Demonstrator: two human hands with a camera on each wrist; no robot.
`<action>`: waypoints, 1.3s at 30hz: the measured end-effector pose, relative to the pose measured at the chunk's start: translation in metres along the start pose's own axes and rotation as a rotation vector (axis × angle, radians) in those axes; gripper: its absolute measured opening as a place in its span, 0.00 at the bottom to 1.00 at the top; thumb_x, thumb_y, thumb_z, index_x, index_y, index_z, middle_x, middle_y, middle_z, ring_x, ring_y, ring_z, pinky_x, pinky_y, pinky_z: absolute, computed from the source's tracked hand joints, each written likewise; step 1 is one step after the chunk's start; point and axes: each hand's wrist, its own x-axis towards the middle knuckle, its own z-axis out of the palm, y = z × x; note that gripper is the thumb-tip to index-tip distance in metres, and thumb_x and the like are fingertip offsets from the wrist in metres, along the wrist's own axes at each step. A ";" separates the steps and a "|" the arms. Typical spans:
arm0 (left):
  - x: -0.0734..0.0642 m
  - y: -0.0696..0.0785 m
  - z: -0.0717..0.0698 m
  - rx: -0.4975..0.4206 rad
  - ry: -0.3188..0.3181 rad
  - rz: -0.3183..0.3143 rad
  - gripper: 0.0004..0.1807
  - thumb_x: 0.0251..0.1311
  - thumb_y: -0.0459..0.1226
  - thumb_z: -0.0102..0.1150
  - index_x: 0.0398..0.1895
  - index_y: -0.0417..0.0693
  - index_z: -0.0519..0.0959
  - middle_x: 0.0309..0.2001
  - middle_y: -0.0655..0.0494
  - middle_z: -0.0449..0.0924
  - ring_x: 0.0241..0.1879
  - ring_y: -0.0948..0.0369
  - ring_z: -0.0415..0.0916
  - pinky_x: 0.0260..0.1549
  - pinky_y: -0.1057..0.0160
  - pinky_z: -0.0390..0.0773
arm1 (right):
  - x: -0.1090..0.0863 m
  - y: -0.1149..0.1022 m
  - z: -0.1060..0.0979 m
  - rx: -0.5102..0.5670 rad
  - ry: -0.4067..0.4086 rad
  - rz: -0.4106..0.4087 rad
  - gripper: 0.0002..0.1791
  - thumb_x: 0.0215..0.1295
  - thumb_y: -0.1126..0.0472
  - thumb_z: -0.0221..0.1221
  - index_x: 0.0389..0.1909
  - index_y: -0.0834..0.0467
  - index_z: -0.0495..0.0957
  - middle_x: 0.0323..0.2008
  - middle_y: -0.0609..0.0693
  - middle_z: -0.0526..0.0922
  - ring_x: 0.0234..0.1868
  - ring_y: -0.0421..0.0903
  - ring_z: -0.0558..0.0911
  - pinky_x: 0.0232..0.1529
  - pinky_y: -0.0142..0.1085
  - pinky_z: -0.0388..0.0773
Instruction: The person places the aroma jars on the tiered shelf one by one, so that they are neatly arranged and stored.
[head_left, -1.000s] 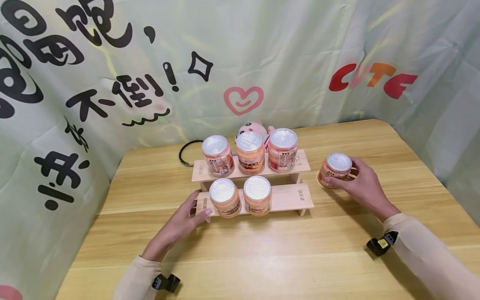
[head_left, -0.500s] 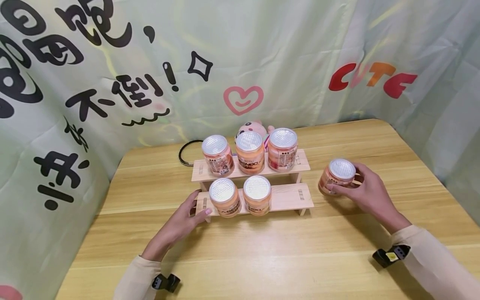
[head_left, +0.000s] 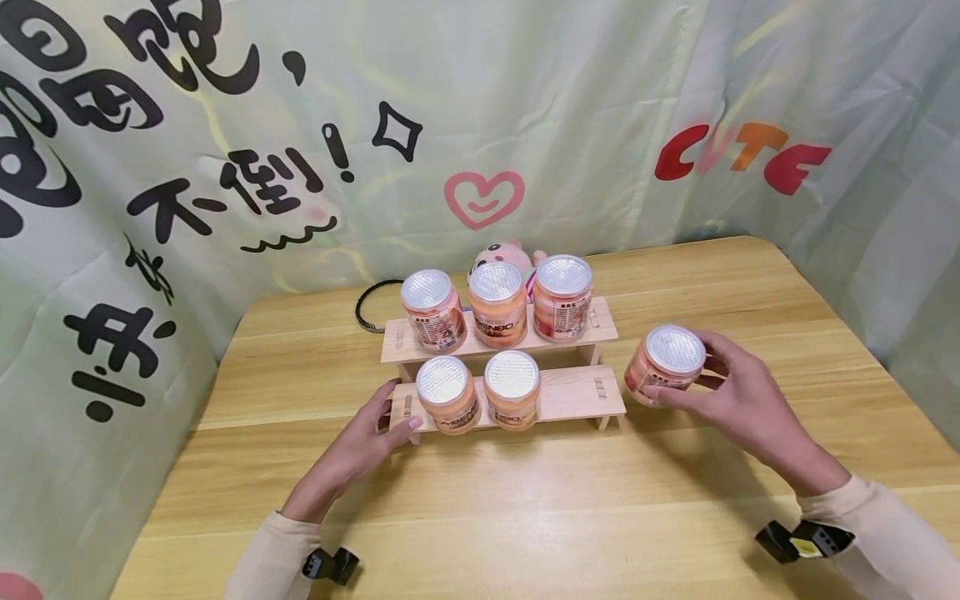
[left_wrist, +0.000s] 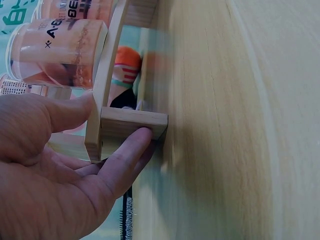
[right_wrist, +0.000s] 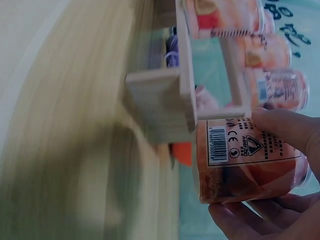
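Observation:
A two-tier wooden display stand (head_left: 566, 396) stands on the table. My left hand (head_left: 360, 437) grips the left end of its lower tier; in the left wrist view the thumb lies on the board and a finger (left_wrist: 122, 160) touches the end support. With my right hand (head_left: 750, 404) I hold a clear jar (head_left: 663, 367) with a silvery lid and orange-pink contents, raised off the table just right of the stand. Its printed label (right_wrist: 245, 142) with a barcode shows in the right wrist view. Two similar jars sit on the lower tier, the nearer to its middle being one jar (head_left: 513, 392).
Three more jars line the upper tier, among them a middle jar (head_left: 498, 307). Behind them sits a pink plush toy (head_left: 501, 252). A black toothed hoop (head_left: 363, 307) lies at the back left. A printed curtain (head_left: 585, 125) hangs behind the wooden table (head_left: 480, 517).
My right hand has lifted the jar and brought it nearer to me, then left toward the stand. The left hand keeps its place on the stand.

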 end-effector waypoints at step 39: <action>-0.006 0.001 0.003 0.075 0.079 -0.013 0.48 0.70 0.44 0.61 0.82 0.41 0.43 0.73 0.30 0.60 0.68 0.36 0.65 0.63 0.43 0.72 | 0.009 -0.042 0.056 0.111 -0.171 -0.129 0.40 0.46 0.62 0.80 0.61 0.66 0.74 0.54 0.60 0.82 0.53 0.57 0.83 0.52 0.47 0.83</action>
